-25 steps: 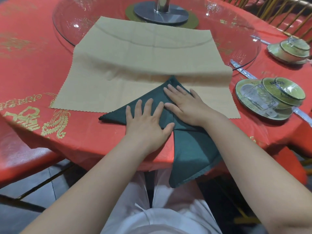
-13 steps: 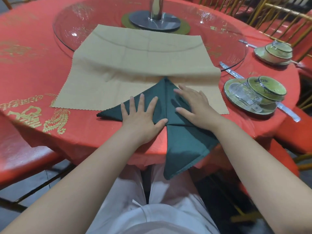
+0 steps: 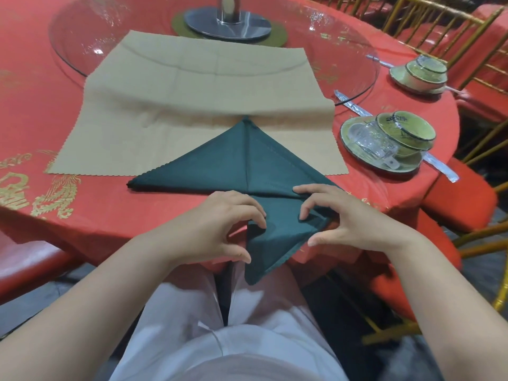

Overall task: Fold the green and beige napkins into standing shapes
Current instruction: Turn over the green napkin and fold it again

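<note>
The green napkin (image 3: 220, 171) lies as a flat triangle at the near edge of the red table (image 3: 110, 204), its peak resting on the beige napkin (image 3: 192, 92). A pointed flap of it hangs over the table's edge toward my lap. My left hand (image 3: 220, 226) curls at the flap's left edge, fingertips on the cloth and thumb lower down against the edge. My right hand (image 3: 351, 224) pinches the flap's right edge between curled fingers on top and thumb at the hem. The beige napkin is spread flat, partly over the glass turntable (image 3: 343, 50).
To the right stands a place setting: a green plate (image 3: 347, 145) with a bowl (image 3: 406, 130) and an upturned glass cup (image 3: 371, 141), with wrapped chopsticks (image 3: 354, 105) behind. A second setting (image 3: 423, 72) sits farther back. Red chair seats (image 3: 461, 199) and gold chair frames (image 3: 439, 28) ring the table.
Both hands have left the flat triangle, where they pressed with straight fingers, and moved back to the hanging flap, fingers now curled at its edges. The camera has tilted down.
</note>
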The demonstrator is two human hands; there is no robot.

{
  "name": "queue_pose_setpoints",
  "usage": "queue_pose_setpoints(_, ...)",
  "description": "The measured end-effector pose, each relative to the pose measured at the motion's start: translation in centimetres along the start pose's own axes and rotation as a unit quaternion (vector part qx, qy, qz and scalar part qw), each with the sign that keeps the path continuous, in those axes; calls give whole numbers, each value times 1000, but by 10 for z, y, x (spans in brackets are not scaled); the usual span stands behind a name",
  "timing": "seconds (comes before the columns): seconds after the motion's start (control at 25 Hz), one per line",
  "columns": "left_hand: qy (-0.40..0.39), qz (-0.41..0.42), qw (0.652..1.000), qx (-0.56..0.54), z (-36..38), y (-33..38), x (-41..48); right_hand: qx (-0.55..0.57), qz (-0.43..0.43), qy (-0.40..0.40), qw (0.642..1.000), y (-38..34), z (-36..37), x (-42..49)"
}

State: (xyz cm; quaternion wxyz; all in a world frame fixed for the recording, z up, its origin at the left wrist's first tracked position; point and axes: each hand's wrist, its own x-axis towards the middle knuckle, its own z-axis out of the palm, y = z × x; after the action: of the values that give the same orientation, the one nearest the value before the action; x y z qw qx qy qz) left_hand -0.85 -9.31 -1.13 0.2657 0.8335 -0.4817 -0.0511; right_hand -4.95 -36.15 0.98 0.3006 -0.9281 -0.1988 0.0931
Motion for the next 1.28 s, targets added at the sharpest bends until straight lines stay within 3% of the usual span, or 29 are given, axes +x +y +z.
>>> queue_pose_setpoints(0.24, 40, -3, 999, -2, -3, 6, 7, 42, 19, 3, 999, 1, -1, -1)
queue_pose_setpoints(0.44, 94, -145, 964, -202, -23, 14, 25, 100, 22, 52, 993, 0, -12, -3)
queue_pose_setpoints(0.68, 230, -255, 914, -214, -36, -9, 73, 91, 91, 144, 981, 13, -20, 9)
queue_pose_setpoints(0.8, 221, -319, 910, -144, -31, -31, 93, 44, 161, 230, 959, 15, -13, 25)
queue_pose_setpoints(0.92, 197, -361, 910, -55, -23, -43, 100, -17, 220, 237, 946, 14, -4, 39)
queue_pose_setpoints(1.08, 254, -274, 923, -89, -24, -30, 78, -63, 224, 236, 943, 14, -1, 39)
queue_pose_setpoints(1.16, 250, -246, 936, -25, -31, -27, 52, -70, 219, 239, 943, 14, -1, 37)
queue_pose_setpoints(1.28, 207, -322, 921, 71, -46, -34, 0, -75, 213, 248, 942, 13, 1, 34)
